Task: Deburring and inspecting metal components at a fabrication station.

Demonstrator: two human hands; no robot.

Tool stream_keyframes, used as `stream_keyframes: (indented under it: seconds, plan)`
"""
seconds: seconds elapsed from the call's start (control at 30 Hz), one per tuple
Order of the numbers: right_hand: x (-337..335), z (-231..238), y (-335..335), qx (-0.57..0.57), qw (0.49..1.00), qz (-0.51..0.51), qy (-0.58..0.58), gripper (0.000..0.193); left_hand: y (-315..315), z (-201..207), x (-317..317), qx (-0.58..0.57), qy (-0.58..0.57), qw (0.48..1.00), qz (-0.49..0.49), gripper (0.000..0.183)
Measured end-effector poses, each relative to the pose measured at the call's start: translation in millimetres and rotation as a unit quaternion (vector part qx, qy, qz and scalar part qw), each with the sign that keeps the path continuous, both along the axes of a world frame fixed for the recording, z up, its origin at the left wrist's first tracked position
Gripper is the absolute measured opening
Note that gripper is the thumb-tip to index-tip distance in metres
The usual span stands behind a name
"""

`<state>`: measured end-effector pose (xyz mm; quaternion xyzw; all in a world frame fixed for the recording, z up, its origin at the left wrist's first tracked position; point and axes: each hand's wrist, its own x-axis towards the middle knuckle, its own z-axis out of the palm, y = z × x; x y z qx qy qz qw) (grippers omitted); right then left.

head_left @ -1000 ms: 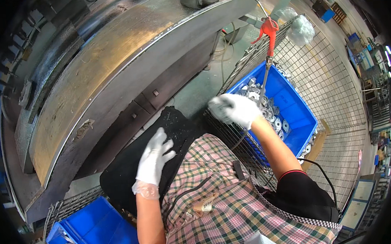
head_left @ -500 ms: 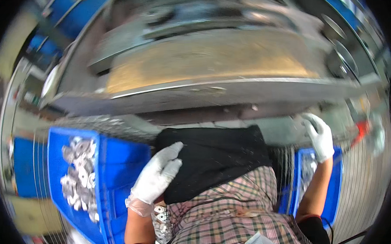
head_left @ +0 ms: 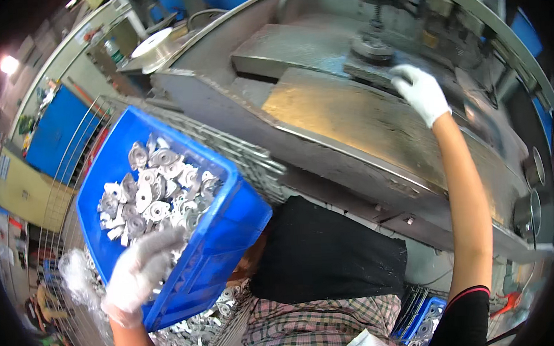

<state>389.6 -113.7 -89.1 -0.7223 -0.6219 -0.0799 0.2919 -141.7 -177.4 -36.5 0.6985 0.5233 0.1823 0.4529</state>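
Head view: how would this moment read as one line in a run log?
left hand: in blue bin of metal parts | right hand: on dark piece, machine bed | black apron: below bed

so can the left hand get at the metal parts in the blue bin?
Probably yes: the left hand is already at the blue bin's near rim, and the metal parts lie uncovered just beyond its fingers.

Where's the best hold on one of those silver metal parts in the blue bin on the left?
Judging by shape, pinch a top-layer metal part by its thin flat flange edge, coming from above through the open top of the blue bin. The parts lie loose and overlapping, so only upper ones show a free edge. The left hand already reaches in over the near rim.
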Motion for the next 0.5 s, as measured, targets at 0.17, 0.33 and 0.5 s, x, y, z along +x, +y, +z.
stream_keyframes:
  seconds: [0.17, 0.33, 0.5]
  plan:
    - [40.9, -9.1, 95.4, -0.061, 0.993, -0.102, 0.0, 0.043, 60.5, -26.9, -56.9, 0.074, 0.193, 0.978, -0.015, 0.045]
    - [144.1, -39.1, 149.0, -0.05, 0.996, -0.08, -0.009, 0.026, 126.9, -59.3, -94.2, 0.016, 0.287, 0.954, -0.086, 0.049]
    - [132.0, -24.7, 159.3, -0.098, 0.991, -0.081, -0.035, 0.025, 177.7, -97.8, -75.3, -0.095, 0.295, 0.95, -0.041, 0.049]
